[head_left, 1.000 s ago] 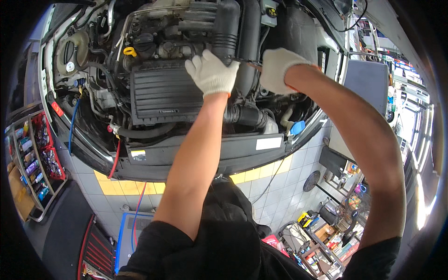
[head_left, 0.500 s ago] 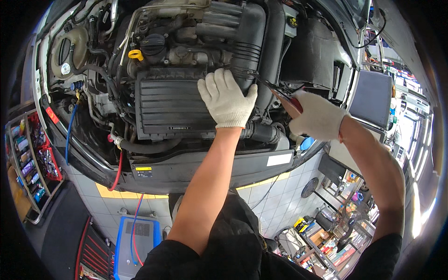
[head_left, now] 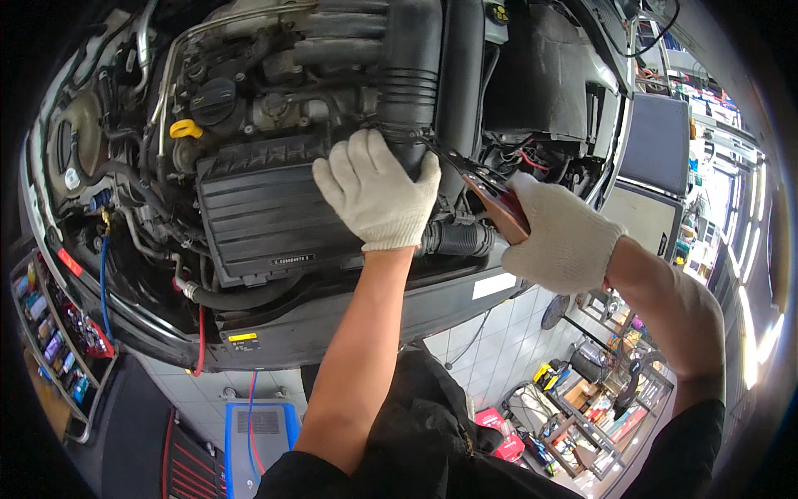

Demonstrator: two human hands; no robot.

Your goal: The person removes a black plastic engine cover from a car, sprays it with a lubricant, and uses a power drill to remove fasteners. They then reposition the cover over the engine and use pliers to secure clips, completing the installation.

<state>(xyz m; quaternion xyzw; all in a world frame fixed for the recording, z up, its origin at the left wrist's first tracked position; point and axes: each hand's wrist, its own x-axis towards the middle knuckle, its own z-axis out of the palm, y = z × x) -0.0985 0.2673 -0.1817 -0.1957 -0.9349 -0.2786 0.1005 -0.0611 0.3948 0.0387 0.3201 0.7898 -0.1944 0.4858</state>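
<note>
My left hand [head_left: 370,193], in a white knit glove, lies with its fingers stretched out over the rear right corner of the black ribbed air filter box [head_left: 262,220]. My gloved right hand [head_left: 565,237] is closed round the reddish-brown handles of a pair of pliers [head_left: 499,204]. Their long dark jaws point up and left to the clamp area at the lower end of the black air intake duct [head_left: 409,75]. Whether the tips grip the clamp there is too small to tell. My left fingertips are close beside that joint.
A yellow dipstick handle [head_left: 185,129] and a black oil filler cap [head_left: 214,101] stand left of the duct. A corrugated hose [head_left: 460,239] runs below my right hand. Blue [head_left: 104,274] and red [head_left: 201,337] hoses hang over the car's front edge. Shelves [head_left: 62,341] stand at the left.
My view has shifted, so the engine sits further left and tilted. The pliers stay in my right hand with their tips near the duct joint; my left hand stays on the box.
</note>
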